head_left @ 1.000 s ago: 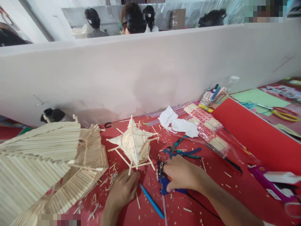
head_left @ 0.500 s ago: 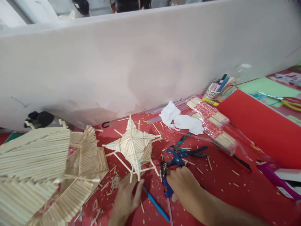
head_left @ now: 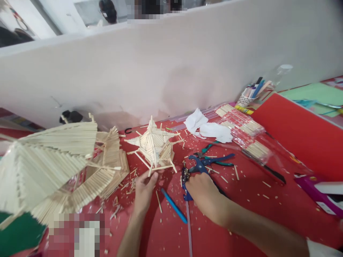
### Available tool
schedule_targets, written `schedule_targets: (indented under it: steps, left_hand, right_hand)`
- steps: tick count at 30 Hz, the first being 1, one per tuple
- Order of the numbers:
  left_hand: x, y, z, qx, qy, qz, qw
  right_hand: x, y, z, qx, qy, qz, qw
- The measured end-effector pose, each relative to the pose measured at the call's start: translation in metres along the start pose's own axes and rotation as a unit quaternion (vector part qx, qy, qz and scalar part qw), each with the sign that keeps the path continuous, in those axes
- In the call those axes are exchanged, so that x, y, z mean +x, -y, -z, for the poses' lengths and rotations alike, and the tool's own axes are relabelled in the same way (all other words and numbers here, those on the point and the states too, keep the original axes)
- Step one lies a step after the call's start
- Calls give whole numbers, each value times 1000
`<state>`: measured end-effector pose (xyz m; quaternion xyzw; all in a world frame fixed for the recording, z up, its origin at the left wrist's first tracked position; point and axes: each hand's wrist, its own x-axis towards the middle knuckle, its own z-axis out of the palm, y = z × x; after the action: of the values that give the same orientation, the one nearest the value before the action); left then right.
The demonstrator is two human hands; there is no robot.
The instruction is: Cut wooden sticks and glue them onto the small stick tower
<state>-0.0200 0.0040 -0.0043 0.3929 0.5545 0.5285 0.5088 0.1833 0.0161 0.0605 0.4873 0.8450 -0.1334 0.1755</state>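
Observation:
A star-shaped model made of pale wooden sticks (head_left: 154, 144) stands tilted above the red table. My left hand (head_left: 144, 185) pinches the low stick point at its near side between thumb and fingers. My right hand (head_left: 200, 187) is closed round a blue glue gun (head_left: 187, 192); a clear glue stick (head_left: 189, 228) trails from its back end toward me. The hand hides much of the gun. Just beyond that hand lie blue-handled pliers (head_left: 200, 164) and green-handled cutters (head_left: 210, 145). A blue pen-like stick (head_left: 174, 206) rests between my forearms.
A large roofed stick model (head_left: 53, 153) fills the left side. Crumpled white tissue (head_left: 214, 132), packs of wooden sticks (head_left: 246, 126), a black-handled knife (head_left: 270, 171) and a red board (head_left: 297, 132) lie to the right. Stick scraps dot the table. A pale partition (head_left: 134, 71) rises behind.
The view has shifted, so the table's things appear slightly higher. My left hand has lifted and tilted the star a little. My right hand still grips the glue gun.

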Motion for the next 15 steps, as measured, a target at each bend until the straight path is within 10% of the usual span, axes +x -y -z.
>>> schedule_targets:
  steps: [15]
  left_hand:
    - [-4, -5, -45, -304, -37, 53, 950]
  right_hand:
    - [-47, -32, 65, -13, 46, 105, 993]
